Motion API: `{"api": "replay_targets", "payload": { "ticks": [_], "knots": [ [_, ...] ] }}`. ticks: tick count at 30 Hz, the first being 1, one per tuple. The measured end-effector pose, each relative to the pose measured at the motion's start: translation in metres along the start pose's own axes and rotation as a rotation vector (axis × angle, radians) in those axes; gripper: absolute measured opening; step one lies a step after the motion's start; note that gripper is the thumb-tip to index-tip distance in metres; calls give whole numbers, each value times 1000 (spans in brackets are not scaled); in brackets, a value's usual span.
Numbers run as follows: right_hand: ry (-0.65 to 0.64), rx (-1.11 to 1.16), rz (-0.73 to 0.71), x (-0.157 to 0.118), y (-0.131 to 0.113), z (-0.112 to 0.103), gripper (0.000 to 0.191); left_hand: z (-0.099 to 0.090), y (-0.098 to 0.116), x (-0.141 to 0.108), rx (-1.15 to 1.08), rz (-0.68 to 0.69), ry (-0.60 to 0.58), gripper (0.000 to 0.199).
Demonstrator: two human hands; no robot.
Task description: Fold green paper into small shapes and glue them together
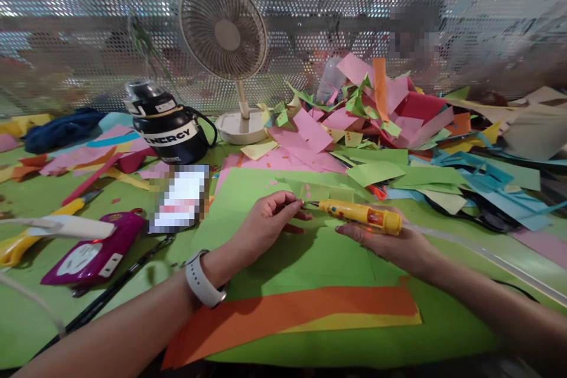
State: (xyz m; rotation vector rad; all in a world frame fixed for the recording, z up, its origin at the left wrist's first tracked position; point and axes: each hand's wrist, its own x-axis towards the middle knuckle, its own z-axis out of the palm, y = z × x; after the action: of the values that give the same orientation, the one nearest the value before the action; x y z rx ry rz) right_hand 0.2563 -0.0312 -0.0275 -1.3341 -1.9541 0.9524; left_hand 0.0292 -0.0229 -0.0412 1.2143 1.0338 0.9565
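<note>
My right hand [376,239] is closed around a thick yellow pen-shaped tool [361,217] with a thin metal tip and a small red glow underneath. The tip points left, towards my left hand [274,215]. My left thumb and forefinger are pinched together close to that tip; whatever is between them is too small to name. Both hands are above light green paper sheets [230,201]. A few tiny pink paper pieces [308,190] lie just beyond my fingers. An orange paper strip [310,310], with yellow paper under it, lies nearest me.
Behind the sheets stand a white fan [224,29] and a black bottle [170,133]. Coloured paper scraps [310,130] are heaped at the back right. On the left lie a phone [179,201], a purple power bank [95,254], a yellow cutter [66,207] and a white cable.
</note>
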Motion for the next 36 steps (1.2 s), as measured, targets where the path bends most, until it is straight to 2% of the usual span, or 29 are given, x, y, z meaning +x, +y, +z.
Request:
{"api": "replay_targets", "payload": {
  "ticks": [3, 16, 36],
  "knots": [
    [-20, 73, 76, 0, 1, 0, 29, 0, -1, 1, 1, -4, -7, 15],
    [-41, 106, 177, -2, -6, 0, 34, -1, -3, 0, 12, -15, 13, 16],
    [-37, 42, 156, -3, -7, 0, 33, 1, -2, 0, -4, 12, 36, 14]
  ]
}}
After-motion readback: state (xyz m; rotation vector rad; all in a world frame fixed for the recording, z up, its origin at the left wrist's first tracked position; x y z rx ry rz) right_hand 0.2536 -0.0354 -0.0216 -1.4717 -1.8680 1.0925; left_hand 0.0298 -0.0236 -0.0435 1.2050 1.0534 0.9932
